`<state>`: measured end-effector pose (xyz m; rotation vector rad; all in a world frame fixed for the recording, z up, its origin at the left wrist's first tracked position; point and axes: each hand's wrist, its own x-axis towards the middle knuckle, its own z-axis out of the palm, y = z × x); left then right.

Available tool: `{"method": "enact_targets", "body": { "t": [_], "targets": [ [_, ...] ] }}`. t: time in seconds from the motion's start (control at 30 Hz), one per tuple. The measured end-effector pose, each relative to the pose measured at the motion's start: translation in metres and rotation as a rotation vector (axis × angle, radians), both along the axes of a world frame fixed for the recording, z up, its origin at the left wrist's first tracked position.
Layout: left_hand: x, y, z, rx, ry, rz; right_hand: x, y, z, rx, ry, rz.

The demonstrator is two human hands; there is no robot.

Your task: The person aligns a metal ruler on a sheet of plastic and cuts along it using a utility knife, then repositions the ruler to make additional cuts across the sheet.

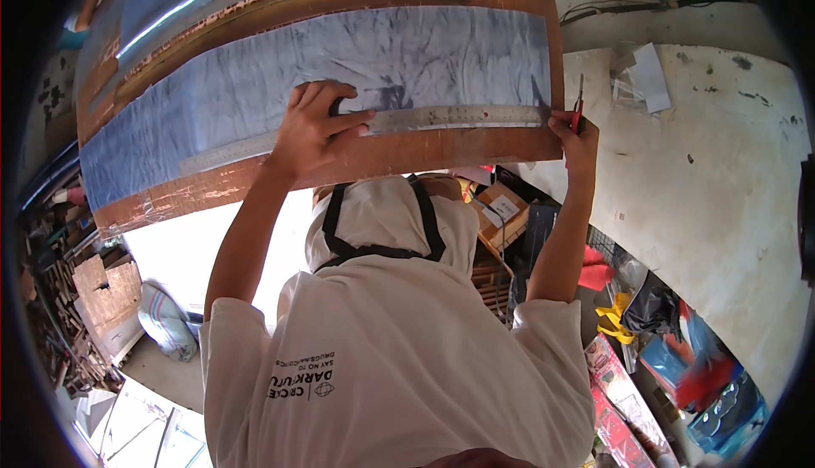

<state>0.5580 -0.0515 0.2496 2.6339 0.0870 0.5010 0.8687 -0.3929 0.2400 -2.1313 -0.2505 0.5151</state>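
Observation:
A long strip of bluish-grey marbled sheet (255, 69) lies across the brown wooden board (484, 144). Along its near edge runs a metal ruler (458, 117). My left hand (316, 124) rests on the sheet and ruler near the middle, its fingers spread and bent, with a small dark gap under them. At the right end of the ruler, my right hand (576, 133) is closed around a red cutter (578, 116), whose thin blade points away from me. That hand touches the board's right edge, by the corner of the sheet.
Farther back on the board lie a yellowish metal bar (340, 11) and a blue glossy piece (161, 1). To the right stands a pale worn surface (705, 162) with a white paper (649, 78). Boxes (501, 213), bags and wood scraps lie below.

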Motion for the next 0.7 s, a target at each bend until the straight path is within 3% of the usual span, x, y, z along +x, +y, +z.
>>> {"method": "enact_targets", "body": {
  "t": [0.1, 0.17, 0.2, 0.3, 0.37, 0.43, 0.53, 0.6, 0.63, 0.7],
  "targets": [
    [-0.001, -0.001, 0.004, 0.000, 0.004, 0.016, -0.002, 0.000, -0.005, 0.064, 0.020, 0.028],
    [-0.003, 0.000, 0.000, 0.008, 0.006, 0.031, -0.007, 0.001, -0.009, -0.095, -0.360, 0.020],
    [-0.004, 0.000, 0.000, -0.005, 0.015, 0.032, -0.017, 0.003, -0.010, -0.093, -0.353, 0.026],
    [-0.005, 0.001, -0.002, -0.022, 0.031, 0.036, -0.061, 0.003, -0.004, 0.213, -0.250, 0.038],
    [-0.004, 0.002, -0.003, -0.021, 0.012, 0.018, -0.120, 0.036, 0.034, 0.314, 0.107, 0.069],
    [-0.003, 0.003, -0.004, -0.025, 0.003, 0.012, -0.160, 0.048, 0.031, 0.202, 0.131, 0.264],
    [-0.005, 0.006, -0.005, -0.030, -0.007, 0.001, -0.214, 0.078, 0.050, 0.123, 0.305, 0.275],
    [-0.004, 0.006, -0.005, -0.030, -0.010, -0.006, -0.236, 0.084, 0.044, -0.064, 0.035, 0.514],
    [-0.004, 0.006, -0.005, -0.033, -0.009, -0.003, -0.244, 0.086, 0.044, -0.066, 0.037, 0.515],
    [-0.005, 0.007, -0.005, -0.038, -0.005, -0.003, -0.260, 0.089, 0.046, -0.072, -0.240, 0.608]
  ]
}}
